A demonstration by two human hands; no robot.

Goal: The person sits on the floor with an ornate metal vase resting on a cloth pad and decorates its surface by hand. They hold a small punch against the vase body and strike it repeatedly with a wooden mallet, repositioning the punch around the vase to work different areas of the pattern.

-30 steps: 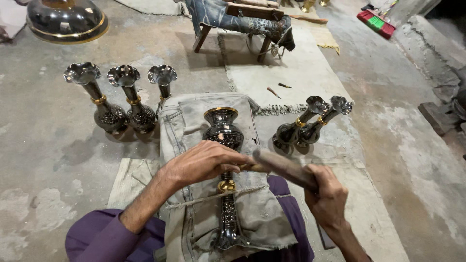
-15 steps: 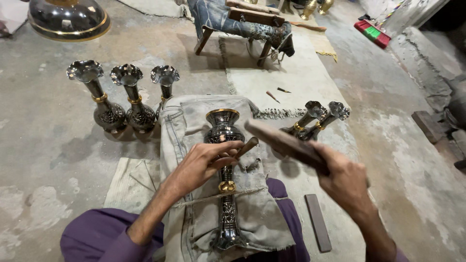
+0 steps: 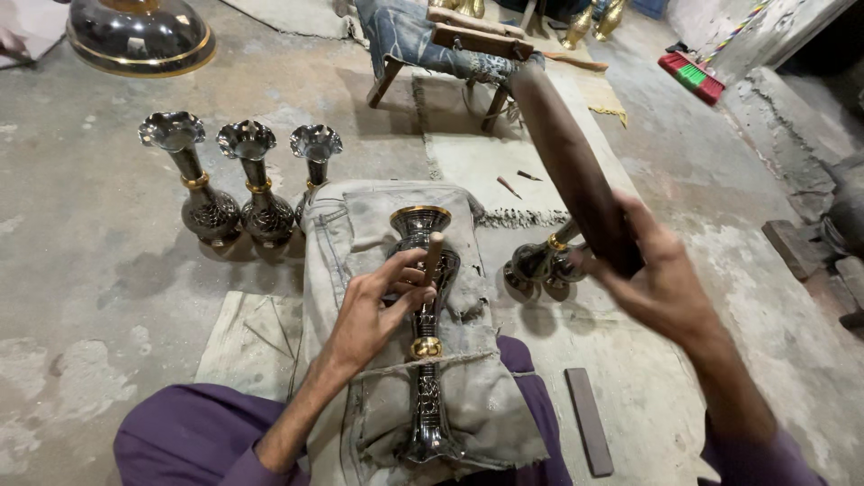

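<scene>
A dark engraved metal vase point(image 3: 423, 378) with a brass ring lies lengthwise on a grey cloth pad point(image 3: 360, 234) over my lap. My left hand point(image 3: 378, 306) rests on the vase's body and pinches a small wooden-handled chisel point(image 3: 433, 256) upright against it. My right hand point(image 3: 652, 279) is raised to the right of the vase, gripping a thick dark wooden stick point(image 3: 571, 162) that points up and away. The stick is well above the chisel and not touching it.
Three matching vases point(image 3: 247, 184) stand upright on the concrete floor at the left. Two more vases point(image 3: 540, 261) lie to the right of the pad, partly behind my right hand. A flat dark bar point(image 3: 589, 421) lies by my right knee. A wooden stool point(image 3: 450, 45) stands beyond.
My right hand has swung the wooden stick up from low over the vase to a raised position. My left hand has stood the chisel more upright on the vase.
</scene>
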